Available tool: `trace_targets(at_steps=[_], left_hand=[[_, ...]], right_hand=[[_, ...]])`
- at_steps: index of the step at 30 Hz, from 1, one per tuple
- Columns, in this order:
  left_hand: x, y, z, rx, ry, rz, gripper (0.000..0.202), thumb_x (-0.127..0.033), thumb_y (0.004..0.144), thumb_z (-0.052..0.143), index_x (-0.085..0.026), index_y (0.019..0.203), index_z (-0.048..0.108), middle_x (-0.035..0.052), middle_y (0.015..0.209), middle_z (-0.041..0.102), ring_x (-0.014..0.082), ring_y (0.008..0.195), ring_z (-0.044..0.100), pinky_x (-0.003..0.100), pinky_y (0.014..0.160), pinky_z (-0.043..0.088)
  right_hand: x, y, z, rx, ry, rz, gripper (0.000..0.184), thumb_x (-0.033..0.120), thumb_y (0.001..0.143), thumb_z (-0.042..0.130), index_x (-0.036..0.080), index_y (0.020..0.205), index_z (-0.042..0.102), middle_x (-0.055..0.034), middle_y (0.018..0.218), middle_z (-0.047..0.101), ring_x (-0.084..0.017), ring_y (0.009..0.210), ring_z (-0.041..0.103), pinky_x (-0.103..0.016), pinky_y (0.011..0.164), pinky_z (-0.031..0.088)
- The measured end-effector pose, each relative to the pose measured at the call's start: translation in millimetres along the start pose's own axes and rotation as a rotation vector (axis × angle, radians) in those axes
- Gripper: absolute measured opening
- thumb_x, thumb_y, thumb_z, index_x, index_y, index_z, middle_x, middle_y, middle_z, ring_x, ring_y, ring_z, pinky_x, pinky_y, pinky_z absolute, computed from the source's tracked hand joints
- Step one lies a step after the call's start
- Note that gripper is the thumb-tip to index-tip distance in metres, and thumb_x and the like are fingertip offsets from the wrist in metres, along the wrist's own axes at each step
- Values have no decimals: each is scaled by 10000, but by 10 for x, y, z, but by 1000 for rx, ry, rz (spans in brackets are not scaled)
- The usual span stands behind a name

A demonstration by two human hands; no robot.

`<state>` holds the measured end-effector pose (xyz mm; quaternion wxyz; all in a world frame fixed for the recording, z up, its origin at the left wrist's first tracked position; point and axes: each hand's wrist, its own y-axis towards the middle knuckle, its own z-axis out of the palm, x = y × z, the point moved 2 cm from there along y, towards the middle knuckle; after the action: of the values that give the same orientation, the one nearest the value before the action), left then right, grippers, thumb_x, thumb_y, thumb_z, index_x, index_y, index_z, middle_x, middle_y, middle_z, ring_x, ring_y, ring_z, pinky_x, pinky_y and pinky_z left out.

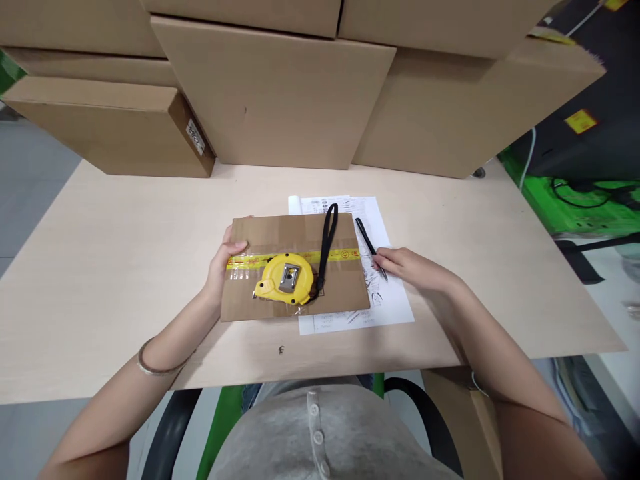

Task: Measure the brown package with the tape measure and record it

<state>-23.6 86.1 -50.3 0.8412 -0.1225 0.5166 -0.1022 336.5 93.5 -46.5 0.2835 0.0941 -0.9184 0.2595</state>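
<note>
A small flat cardboard box (325,293) with a yellow tape strip lies on the table in front of me. On it rests a yellow tape measure (286,278) with a black wrist strap (327,243). My left hand (223,263) grips the box's left edge. My right hand (410,267) lies on a printed paper sheet (393,303) beside the box, fingertips touching the lower end of a black pen (369,247). The sheet is partly hidden under the box.
Large cardboard boxes (273,93) are stacked along the far side of the light wooden table (100,267). A green and black machine (580,193) stands to the right. A black chair frame shows below the table edge.
</note>
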Motion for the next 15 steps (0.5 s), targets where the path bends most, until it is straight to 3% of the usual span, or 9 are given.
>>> trace_targets(at_steps=[2, 5, 10, 15], left_hand=[[-6, -7, 9, -13, 5, -4, 451, -337, 787, 679, -292, 1234, 645, 36, 1189, 716, 322, 1108, 680, 415, 826, 599], [-1, -2, 13, -19, 34, 10, 414, -341, 774, 695, -322, 1186, 663, 18, 1130, 729, 315, 1087, 688, 413, 809, 606], [-20, -15, 43, -31, 39, -7, 449, -345, 747, 715, -292, 1188, 647, 25, 1144, 734, 303, 1064, 708, 412, 821, 605], [-63, -23, 93, -45, 65, 0, 435, -359, 691, 745, -250, 1098, 637, 21, 1087, 742, 325, 1093, 704, 428, 865, 595]], right_hand=[[-62, -34, 77, -12, 164, -50, 487, 695, 941, 389, 238, 823, 511, 4, 641, 520, -160, 587, 478, -315, 610, 423], [-123, -117, 234, -91, 340, -84, 565, 798, 804, 560, 255, 763, 406, 48, 606, 440, -119, 531, 411, -277, 521, 360], [-120, -373, 514, -105, 492, -75, 447, 617, 865, 673, 244, 746, 457, 38, 587, 535, -103, 499, 457, -249, 474, 351], [-182, -542, 639, -89, 564, -52, 342, 484, 850, 749, 227, 780, 536, 25, 605, 603, -122, 537, 555, -258, 523, 416]])
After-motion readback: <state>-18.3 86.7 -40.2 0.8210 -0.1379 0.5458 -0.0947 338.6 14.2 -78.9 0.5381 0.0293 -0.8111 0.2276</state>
